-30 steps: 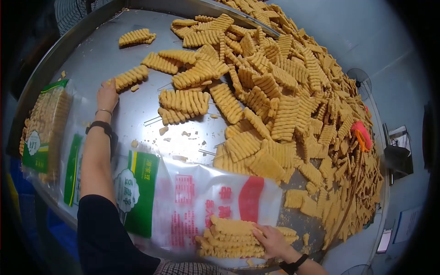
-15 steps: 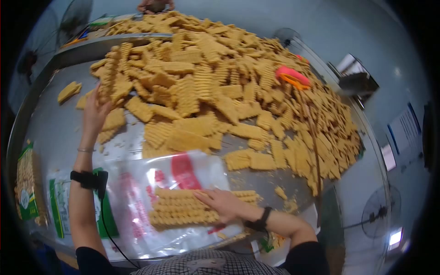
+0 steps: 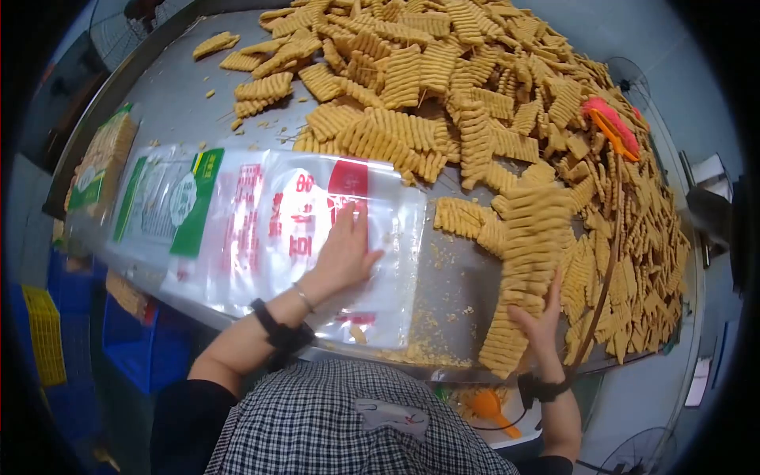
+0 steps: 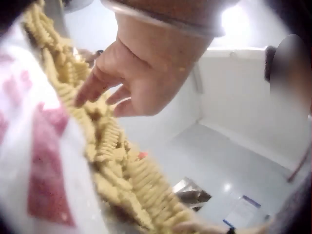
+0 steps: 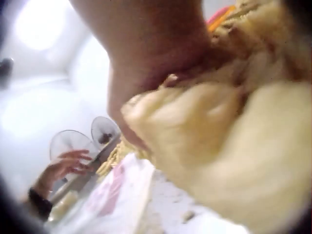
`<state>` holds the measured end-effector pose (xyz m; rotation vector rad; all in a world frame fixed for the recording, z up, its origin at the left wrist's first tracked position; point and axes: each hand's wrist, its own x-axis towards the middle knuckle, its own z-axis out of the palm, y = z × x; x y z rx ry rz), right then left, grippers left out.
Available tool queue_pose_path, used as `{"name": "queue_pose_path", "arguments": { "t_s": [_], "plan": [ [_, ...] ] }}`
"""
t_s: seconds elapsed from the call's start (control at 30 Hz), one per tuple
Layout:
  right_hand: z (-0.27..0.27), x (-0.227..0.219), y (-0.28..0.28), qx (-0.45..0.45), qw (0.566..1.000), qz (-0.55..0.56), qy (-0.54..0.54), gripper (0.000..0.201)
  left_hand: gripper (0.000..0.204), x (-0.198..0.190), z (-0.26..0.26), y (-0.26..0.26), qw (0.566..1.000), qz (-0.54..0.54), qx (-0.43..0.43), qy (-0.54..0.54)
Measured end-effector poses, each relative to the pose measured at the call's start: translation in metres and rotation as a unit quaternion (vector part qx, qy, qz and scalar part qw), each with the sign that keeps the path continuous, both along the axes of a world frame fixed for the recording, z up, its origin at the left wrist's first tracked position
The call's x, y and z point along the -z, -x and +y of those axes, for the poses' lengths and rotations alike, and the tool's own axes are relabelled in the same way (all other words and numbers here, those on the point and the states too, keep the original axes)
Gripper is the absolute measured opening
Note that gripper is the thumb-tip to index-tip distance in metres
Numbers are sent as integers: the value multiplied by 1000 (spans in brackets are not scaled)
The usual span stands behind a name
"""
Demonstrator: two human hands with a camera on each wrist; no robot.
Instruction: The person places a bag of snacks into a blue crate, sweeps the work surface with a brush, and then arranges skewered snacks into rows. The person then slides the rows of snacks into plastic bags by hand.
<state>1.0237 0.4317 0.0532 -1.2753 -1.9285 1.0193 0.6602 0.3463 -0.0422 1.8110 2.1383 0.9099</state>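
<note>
Over the printed clear plastic bag (image 3: 313, 194), my left hand (image 3: 344, 245) hovers with its fingers extended and nothing in them. The left wrist view shows the same hand (image 4: 141, 73) with loosely bent fingers beside the bag's red print. To the right, my right hand (image 3: 542, 321) grips the near part of a long stack of ridged golden snack slabs (image 3: 529, 253). In the right wrist view the slabs (image 5: 195, 126) fill much of the picture, blurred, and hide most of the fingers. The stack lies off the bag, along the edge of the big heap.
A large heap of ridged slabs (image 3: 427, 67) covers the back and right of the metal table (image 3: 178, 91). A filled bag (image 3: 103, 162) stands at the left end. A pink and orange brush-like tool (image 3: 613, 131) lies on the heap. Blue crates (image 3: 146, 340) sit below the table.
My left hand, earlier at the slabs on the far left and holding some, has come back empty over the bag. My right hand has moved the stack from the bag to the right.
</note>
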Motion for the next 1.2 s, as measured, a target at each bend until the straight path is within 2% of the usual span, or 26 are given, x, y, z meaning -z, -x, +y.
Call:
{"name": "queue_pose_path", "arguments": {
  "t_s": [0.07,0.13,0.2,0.23,0.3,0.33,0.4,0.43,0.47,0.53,0.6,0.63,0.67,0.7,0.73,0.77,0.8,0.87,0.9,0.93,0.97,1.0,1.03,1.07,1.17,1.2],
  "plan": [
    [-6,-10,-6,62,983,131,111,101,75,13,-2,-18,997,55,-37,44],
    [-12,-30,2,46,968,176,173,92,72,36,2,-19,986,139,-59,66],
    [-15,-43,11,-1,900,245,362,87,59,36,4,-16,977,191,-76,58],
    [-13,-40,18,-3,899,245,364,87,51,38,4,-13,981,168,-77,51],
    [-6,-35,37,-138,908,195,344,89,37,32,3,-9,987,126,-99,-11],
    [-3,-35,51,-139,907,198,344,89,37,33,3,-1,987,129,-99,-12],
    [3,-37,85,-233,897,149,345,98,36,26,4,17,991,-116,-49,-36],
    [7,-36,98,-232,898,153,342,98,35,19,-1,18,959,-266,-99,-4],
    [12,-31,112,-269,884,114,365,102,37,12,-2,23,888,-441,-129,-30],
    [21,-21,136,-305,869,76,383,106,38,-20,-11,25,890,-409,-145,-138],
    [28,-9,159,-308,870,-49,381,114,38,-45,-16,31,904,-343,-173,-187],
    [27,-3,167,-318,893,-88,305,114,38,-54,-19,35,910,-277,-202,-233],
    [25,-10,177,-321,893,-91,303,114,38,-60,-22,39,908,-278,-205,-237],
    [21,-24,188,-359,892,-240,137,113,37,-64,-26,44,928,-174,-251,-213],
    [16,-33,198,-380,845,-375,-36,112,36,-70,-31,48,936,-68,-294,-183],
    [8,-36,204,-382,839,-361,-142,94,34,-86,-36,47,955,41,-228,-186],
    [6,-37,213,-386,836,-362,-145,94,34,-95,-37,43,953,40,-234,-187],
    [5,-40,234,-391,731,-324,-457,101,34,-106,-36,27,961,113,-141,-208],
    [7,-39,246,-397,712,-309,-490,87,34,-110,-33,17,963,82,-118,-230],
    [8,-34,259,-398,710,-307,-493,87,36,-114,-30,8,962,52,-93,-253],
    [9,-27,273,-372,720,-271,-520,79,36,-116,-25,0,960,55,-96,-256],
    [7,-29,287,-345,728,-233,-545,71,36,-118,-21,-6,959,-15,-40,-279],
    [4,-34,298,-302,706,-242,-593,63,36,-120,-19,-8,950,-83,17,-300],
    [5,-31,301,-303,703,-240,-598,63,36,-119,-18,-4,949,-80,14,-304],
    [18,-12,315,-240,830,-211,-458,57,33,-114,-10,18,928,-66,49,-364],
    [12,-28,318,-243,826,-208,-464,57,30,-111,-14,31,939,-11,89,-333]
  ]
}}
